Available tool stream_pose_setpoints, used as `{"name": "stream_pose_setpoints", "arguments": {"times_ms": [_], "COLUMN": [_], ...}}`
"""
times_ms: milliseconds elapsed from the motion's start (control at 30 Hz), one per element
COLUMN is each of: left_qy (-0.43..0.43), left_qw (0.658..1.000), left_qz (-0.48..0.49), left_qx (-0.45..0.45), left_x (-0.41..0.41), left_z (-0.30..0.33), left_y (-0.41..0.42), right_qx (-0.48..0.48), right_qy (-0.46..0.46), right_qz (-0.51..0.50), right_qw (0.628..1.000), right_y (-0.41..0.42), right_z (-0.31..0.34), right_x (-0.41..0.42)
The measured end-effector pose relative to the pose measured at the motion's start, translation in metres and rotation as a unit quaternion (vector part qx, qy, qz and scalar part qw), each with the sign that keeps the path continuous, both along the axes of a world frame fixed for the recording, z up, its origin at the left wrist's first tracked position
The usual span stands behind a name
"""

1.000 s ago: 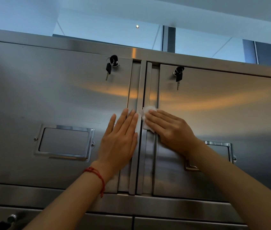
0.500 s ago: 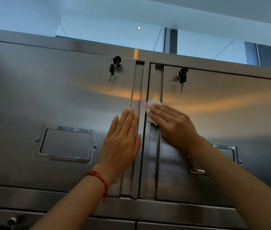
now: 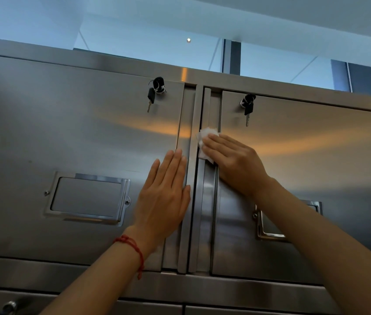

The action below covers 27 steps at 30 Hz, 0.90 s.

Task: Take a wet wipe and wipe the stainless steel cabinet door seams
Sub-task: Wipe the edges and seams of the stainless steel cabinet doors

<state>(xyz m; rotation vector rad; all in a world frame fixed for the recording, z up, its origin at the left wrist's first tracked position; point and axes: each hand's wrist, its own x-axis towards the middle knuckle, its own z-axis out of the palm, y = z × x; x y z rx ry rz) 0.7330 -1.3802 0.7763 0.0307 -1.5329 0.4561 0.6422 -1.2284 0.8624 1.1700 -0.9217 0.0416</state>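
Two stainless steel cabinet doors meet at a vertical seam [image 3: 194, 201] in the middle of the view. A white wet wipe [image 3: 205, 137] lies against the right door's edge strip just right of the seam. My right hand [image 3: 232, 162] presses it flat with straight fingers, covering most of it. My left hand [image 3: 166, 196] rests flat on the left door [image 3: 66, 137] beside the seam, fingers straight and pointing up. A red cord sits on that wrist.
Keys hang from a lock at the top of each door [image 3: 156, 89] [image 3: 248, 104]. A recessed label holder [image 3: 89, 197] is on the left door, a handle plate [image 3: 268, 226] on the right door behind my forearm. Lower doors show below.
My right hand has slid the wipe upward along the right side of the seam. My left hand has stayed flat on the left door.
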Motion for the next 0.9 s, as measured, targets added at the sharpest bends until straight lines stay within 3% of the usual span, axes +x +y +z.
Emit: {"name": "stream_pose_setpoints", "arguments": {"times_ms": [567,900], "left_qy": [-0.001,0.004], "left_qw": [1.0,1.0], "left_qz": [0.006,0.009], "left_qx": [-0.003,-0.008], "left_x": [-0.002,-0.005], "left_z": [-0.001,0.0], "left_y": [-0.002,-0.004], "right_qx": [-0.042,-0.019], "right_qy": [-0.03,-0.022], "right_qz": [0.019,0.007], "right_qw": [0.998,1.0], "right_y": [-0.008,-0.004], "right_z": [0.004,0.004], "right_x": [0.0,0.002]}}
